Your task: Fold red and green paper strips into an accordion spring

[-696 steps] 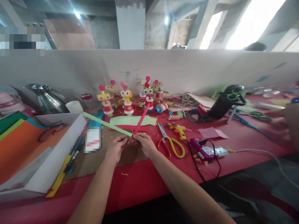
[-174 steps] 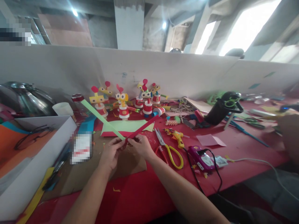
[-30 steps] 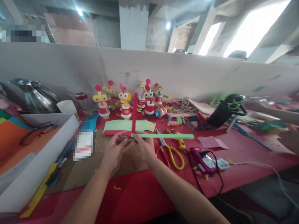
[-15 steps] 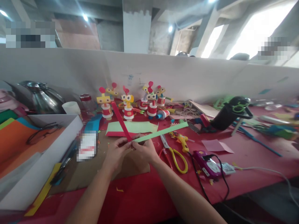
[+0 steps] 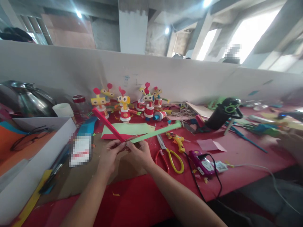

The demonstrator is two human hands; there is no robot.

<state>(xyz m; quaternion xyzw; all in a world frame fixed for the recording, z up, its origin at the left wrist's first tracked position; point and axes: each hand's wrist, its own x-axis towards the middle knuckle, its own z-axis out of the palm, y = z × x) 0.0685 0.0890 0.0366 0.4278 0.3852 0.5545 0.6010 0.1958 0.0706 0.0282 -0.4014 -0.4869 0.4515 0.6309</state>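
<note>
Between the fingertips of my left hand (image 5: 115, 153) and my right hand (image 5: 140, 154), a red paper strip (image 5: 109, 125) and a light green paper strip (image 5: 156, 132) meet end to end. The red one slants up to the left, the green one up to the right, so they form a wide V. My left fingers pinch the red end, and my right fingers pinch the green end. Behind them lies a pale green paper sheet (image 5: 132, 128) with a red edge. Beneath my hands is a brown cardboard sheet (image 5: 90, 175).
Several paper figures (image 5: 125, 108) stand at the back. Right of my hands lie scissors (image 5: 175, 160), a yellow glue gun (image 5: 178, 142) and a purple power strip (image 5: 201, 164) with cables. A white box (image 5: 40, 160) stands at left; a black holder (image 5: 219, 116) leans at right.
The view has turned slightly, so the scene sits further left. The red strip has tilted lower to the left. Both hands keep their pinch at the joint.
</note>
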